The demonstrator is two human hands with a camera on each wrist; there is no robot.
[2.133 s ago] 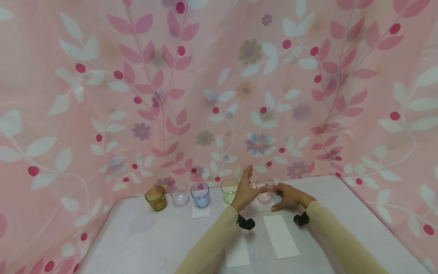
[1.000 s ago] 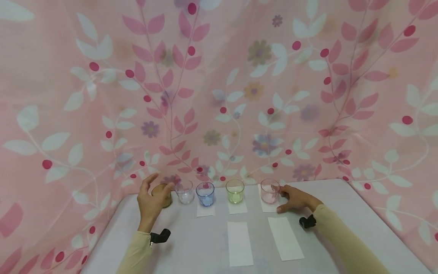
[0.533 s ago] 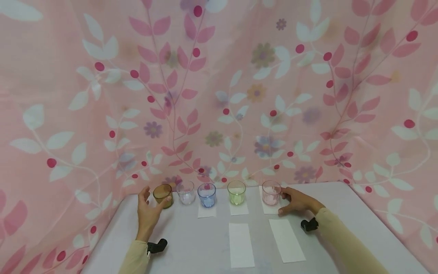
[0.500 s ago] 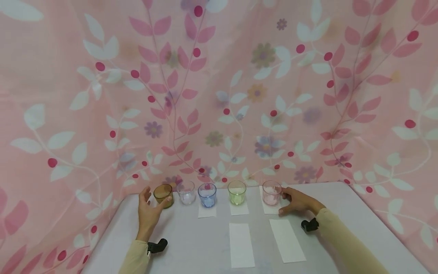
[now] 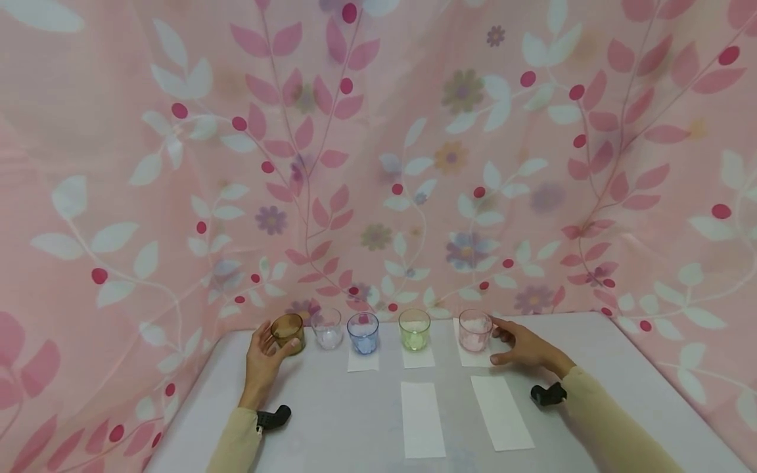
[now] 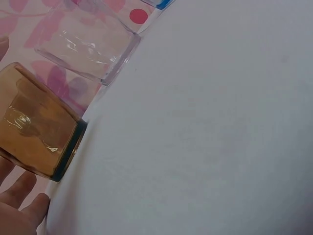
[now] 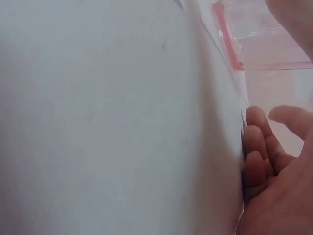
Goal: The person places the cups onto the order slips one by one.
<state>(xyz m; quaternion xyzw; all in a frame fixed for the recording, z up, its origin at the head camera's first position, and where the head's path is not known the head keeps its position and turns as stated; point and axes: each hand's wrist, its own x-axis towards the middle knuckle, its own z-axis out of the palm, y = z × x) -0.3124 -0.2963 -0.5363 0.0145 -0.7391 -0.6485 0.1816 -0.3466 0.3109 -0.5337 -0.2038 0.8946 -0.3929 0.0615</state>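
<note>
Several tinted glasses stand in a row along the table's far edge. My left hand (image 5: 262, 368) is at the amber glass (image 5: 288, 334), its fingers on the left side and its thumb across the front. In the left wrist view, the amber glass (image 6: 41, 125) has relaxed fingers (image 6: 19, 188) beside it; firm contact is not plain. My right hand (image 5: 526, 345) lies to the right of the pink glass (image 5: 475, 330), fingers loosely bent. In the right wrist view, a gap shows between those fingers (image 7: 254, 139) and the pink glass (image 7: 259, 39).
Between the amber and pink glasses stand a clear glass (image 5: 327, 328), a blue glass (image 5: 363, 334) and a green glass (image 5: 414, 330). Paper strips lie under the blue, green and pink ones. Two more strips, a left strip (image 5: 422, 419) and a right strip (image 5: 502, 414), lie nearer on the table (image 5: 331, 420).
My left hand has left the pink glass and crossed leftward to the amber one, lately drawing closer around it. My right hand has stayed beside the pink glass. The head view has shifted slightly.
</note>
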